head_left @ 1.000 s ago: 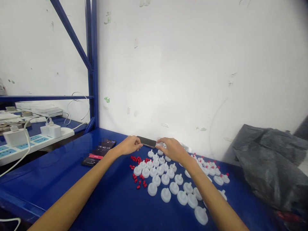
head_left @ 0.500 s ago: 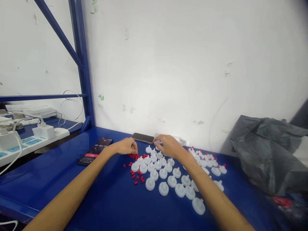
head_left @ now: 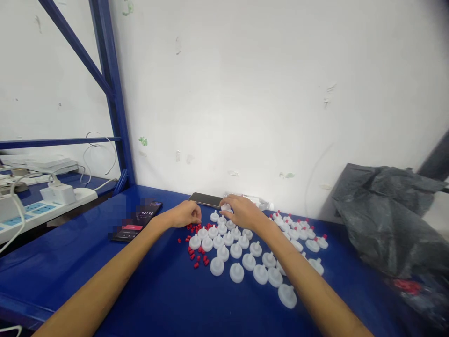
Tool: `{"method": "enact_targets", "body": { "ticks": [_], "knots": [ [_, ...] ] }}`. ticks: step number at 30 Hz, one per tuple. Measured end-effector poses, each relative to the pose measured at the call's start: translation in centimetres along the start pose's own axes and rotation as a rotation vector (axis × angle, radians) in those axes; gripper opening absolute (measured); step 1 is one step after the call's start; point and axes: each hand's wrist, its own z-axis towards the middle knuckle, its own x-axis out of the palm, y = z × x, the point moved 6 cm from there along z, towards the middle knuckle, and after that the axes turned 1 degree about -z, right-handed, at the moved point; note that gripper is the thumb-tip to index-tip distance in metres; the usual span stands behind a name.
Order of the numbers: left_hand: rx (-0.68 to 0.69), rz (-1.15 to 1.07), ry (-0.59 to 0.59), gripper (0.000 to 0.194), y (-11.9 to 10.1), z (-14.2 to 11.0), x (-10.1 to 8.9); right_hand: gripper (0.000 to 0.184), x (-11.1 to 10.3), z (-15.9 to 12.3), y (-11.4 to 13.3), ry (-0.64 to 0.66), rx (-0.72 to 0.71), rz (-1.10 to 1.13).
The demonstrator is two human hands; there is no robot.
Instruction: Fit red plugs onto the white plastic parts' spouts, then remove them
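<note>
1. Blue table (head_left: 157, 290): bare along the front, your two forearms reaching across it from either side.
2. Nearest piece: one white lid (head_left: 287, 296), set a little apart from the group, just beside your right forearm.
3. White lids (head_left: 236, 273): spread in loose rows over the middle of the table, between your forearms, most with the spout up and uncapped.
4. Red caps (head_left: 206, 261): scattered at the left edge of the lids; more lie close together near your left fingers.
5. Timer phone (head_left: 146, 216): face up, left of your left forearm, screen lit with a red bar.
6. Capped lids (head_left: 311, 245): grouped beyond your right forearm, red tips on their spouts.
7. Grey plastic bag (head_left: 382, 210): crumpled, at far right. Red pieces (head_left: 407, 286) show below it, blurred.
8. Your left hand (head_left: 182, 214): fingers curled and drawn together, low over the back of the red caps. Cannot tell whether a cap is pinched there.
9. Your right hand (head_left: 242, 210): thumb and fingers clamped on a held lid (head_left: 226, 207), at the back of the rows.
10. Behind your hands: dark phone (head_left: 206, 200) lying flat, with a clear bottle (head_left: 263, 204) on its side, partly hidden by your right hand.
11. White wall (head_left: 245, 93): rises behind the table, scuffed and marked.
</note>
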Motion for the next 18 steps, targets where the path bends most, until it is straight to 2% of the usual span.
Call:
{"method": "enact_targets", "body": {
  "ticks": [5,12,18],
  "knots": [
    [0.037,-0.006,-0.108,0.031,-0.5,0.1,-0.4,0.035,0.1,0.0,0.1,-0.021,-0.011,0.042],
    [0.118,-0.135,-0.347,0.029,-1.9,-0.1,-1.8,0.041,-0.1,-0.1,0.0,-0.040,0.009,0.089],
    [0.227,-0.256,-0.445,0.027,-3.8,-0.6,-2.1,0.042,-0.2,-0.2,1.2,0.007,0.014,0.091]
  ]
}}
